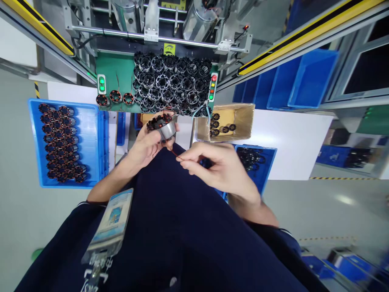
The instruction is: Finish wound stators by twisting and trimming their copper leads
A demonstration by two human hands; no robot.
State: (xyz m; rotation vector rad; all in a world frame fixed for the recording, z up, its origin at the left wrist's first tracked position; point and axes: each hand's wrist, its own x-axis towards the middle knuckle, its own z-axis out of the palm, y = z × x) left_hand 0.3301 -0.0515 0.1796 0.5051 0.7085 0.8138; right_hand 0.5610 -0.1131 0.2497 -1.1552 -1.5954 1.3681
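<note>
Copper windings show on the motor part (161,125), a short metal cylinder with a ring of wound coils at one end. The left hand (146,147) grips it around the barrel, fingers closed on the metal wall, coil end tilted up and away from the body. Its axis runs roughly away from the person, leaning slightly left.

The right hand (219,166) is pinched shut, thumb and forefinger closed on a thin reddish wire (175,154). That wire runs from the pinch up and left toward the underside of the motor part. Whether it is taut cannot be told.

Key relation: the motor part lies up and left of the right hand, near it but apart, joined to it only by the wire. The left hand is in direct contact; the right hand is the farther of the two.

Surroundings: a green bench (121,77) ahead carries a pile of black-and-silver parts (170,81) and three wound ones (115,97) in a row. A blue tray (91,142) at left holds rows of wound parts. A cardboard box (243,117) at right holds a few more.
</note>
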